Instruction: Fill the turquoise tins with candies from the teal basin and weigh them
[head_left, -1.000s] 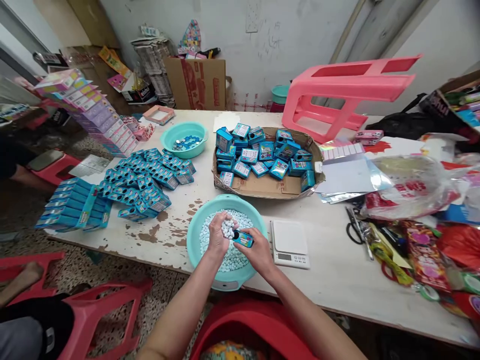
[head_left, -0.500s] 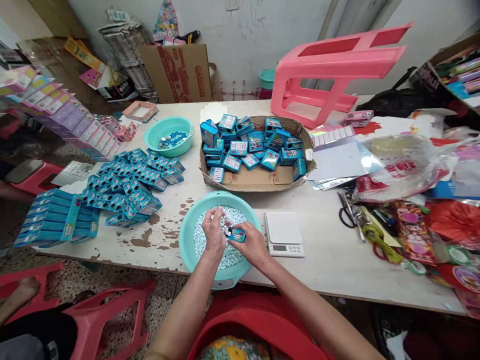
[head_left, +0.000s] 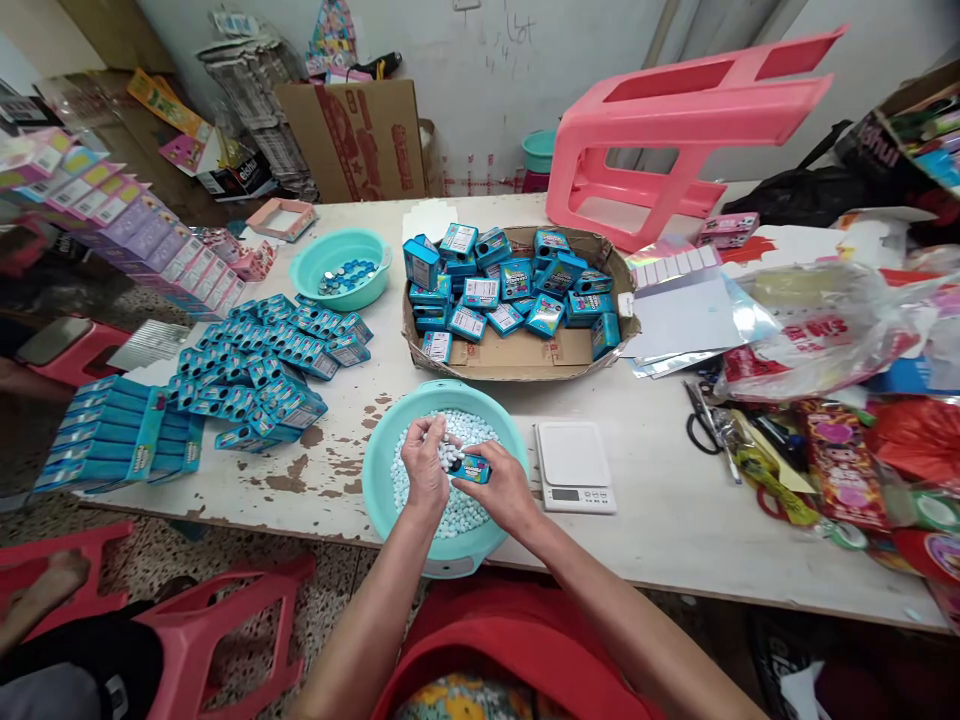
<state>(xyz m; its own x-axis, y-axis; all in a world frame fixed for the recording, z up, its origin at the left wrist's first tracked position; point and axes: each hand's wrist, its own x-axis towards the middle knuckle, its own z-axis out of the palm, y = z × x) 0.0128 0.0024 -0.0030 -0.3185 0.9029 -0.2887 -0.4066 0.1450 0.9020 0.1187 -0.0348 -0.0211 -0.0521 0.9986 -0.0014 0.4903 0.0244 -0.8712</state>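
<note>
My left hand (head_left: 425, 462) is cupped around a small heap of white candies (head_left: 448, 455), held against the end of a little blue box. That blue box (head_left: 472, 468) lies sideways in my right hand (head_left: 508, 487), gripped between thumb and fingers, its opening facing the left hand. Both hands are over a turquoise basin (head_left: 375, 470) that holds many loose pale candies (head_left: 465, 515). Just right of the basin rests a white digital scale (head_left: 574, 466).
A cardboard tray (head_left: 525, 368) of blue boxes stands behind the basin. Rows of blue boxes (head_left: 262, 360) and a smaller turquoise basin (head_left: 341, 285) with blue pieces are to the left. Scissors (head_left: 701, 420), plastic bags (head_left: 825, 330) and an overturned pink stool (head_left: 637, 140) occupy the right.
The view has shifted slightly, so the table things appear a little to the right. Both hands keep the same hold, the candies staying at the box's end.
</note>
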